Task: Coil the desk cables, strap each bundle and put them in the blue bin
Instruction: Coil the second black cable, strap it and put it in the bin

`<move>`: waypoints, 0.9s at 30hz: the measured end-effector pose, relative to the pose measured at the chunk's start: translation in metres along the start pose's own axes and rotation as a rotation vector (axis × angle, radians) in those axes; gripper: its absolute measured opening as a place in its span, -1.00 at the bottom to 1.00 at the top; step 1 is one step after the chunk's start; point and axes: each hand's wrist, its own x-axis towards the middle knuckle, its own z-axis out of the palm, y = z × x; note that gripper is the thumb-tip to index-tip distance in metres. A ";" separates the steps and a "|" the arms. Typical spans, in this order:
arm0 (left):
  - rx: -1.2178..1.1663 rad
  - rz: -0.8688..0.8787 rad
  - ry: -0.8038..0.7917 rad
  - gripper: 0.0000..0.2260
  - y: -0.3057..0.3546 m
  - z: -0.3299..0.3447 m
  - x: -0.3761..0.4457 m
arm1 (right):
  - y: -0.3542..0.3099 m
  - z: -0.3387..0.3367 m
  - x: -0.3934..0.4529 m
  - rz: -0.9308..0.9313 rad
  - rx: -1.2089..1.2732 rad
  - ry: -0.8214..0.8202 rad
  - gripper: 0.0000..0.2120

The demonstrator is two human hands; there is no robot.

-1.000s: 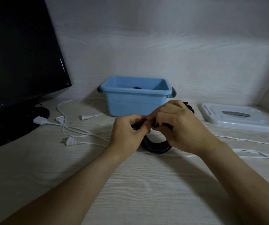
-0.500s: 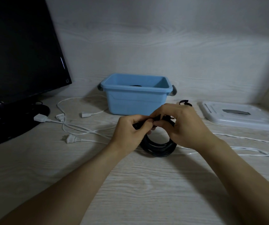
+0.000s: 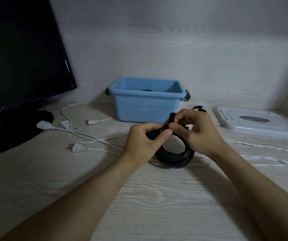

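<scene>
Black cable coil (image 3: 174,158) stands on the desk (image 3: 139,197) before the blue bin (image 3: 145,108). My left hand (image 3: 145,141) grips it; right hand (image 3: 199,131) pinches the strap (image 3: 171,118). Strapping under way, I judge; next, cinch it closed.

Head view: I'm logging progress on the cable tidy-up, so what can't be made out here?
- Strap closure: the hands, left and right, cover the top of the black coil.
- Blue bin contents: the front wall hides all but a dark sliver.
- White cables: cut off by the right edge.
- Small black item behind the right hand: too small to identify.
</scene>
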 end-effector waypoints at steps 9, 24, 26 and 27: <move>0.095 0.029 0.036 -0.89 -0.001 0.000 -0.001 | 0.001 0.010 -0.001 0.271 0.369 0.055 -0.88; 0.297 0.104 0.057 -0.66 0.005 0.010 -0.009 | -0.011 0.004 0.002 0.412 0.232 -0.024 -0.70; 0.368 0.171 0.034 -0.63 0.003 0.008 -0.009 | -0.013 0.001 0.001 0.414 0.169 -0.051 -0.68; 0.404 0.202 0.042 -0.62 0.001 0.007 -0.009 | -0.014 0.000 0.001 0.431 0.175 -0.072 -0.66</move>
